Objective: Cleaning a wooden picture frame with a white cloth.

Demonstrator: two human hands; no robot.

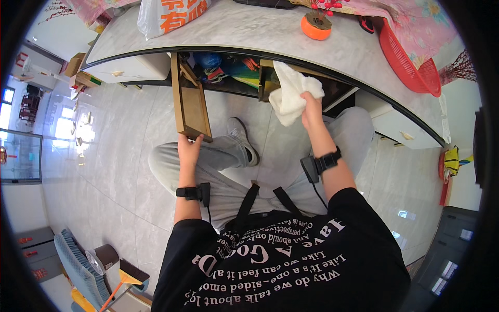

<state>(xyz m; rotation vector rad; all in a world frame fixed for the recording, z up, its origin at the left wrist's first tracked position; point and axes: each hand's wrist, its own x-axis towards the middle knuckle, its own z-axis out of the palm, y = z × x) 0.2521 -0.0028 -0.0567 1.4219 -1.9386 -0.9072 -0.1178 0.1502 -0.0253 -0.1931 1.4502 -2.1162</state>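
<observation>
My left hand [189,150] grips the free end of a brown-framed cabinet door [193,103], with the thumb on its edge. The door stands swung out from the cabinet towards me. My right hand [312,109] holds a folded white towel [294,91] in front of a second brown frame [266,80] on the right of the opening. Part of that frame is hidden by the towel. Inside the cabinet lie a blue plastic bag [207,59] and several colourful items, partly in shadow.
The cabinet's marble-look top [241,29] carries a white plastic bag [156,19], an orange pot [315,27] with red berry stems and a red plastic basket [409,70]. White drawers [128,69] flank the opening. A broom [130,273] and a bin [106,255] are behind me to the left.
</observation>
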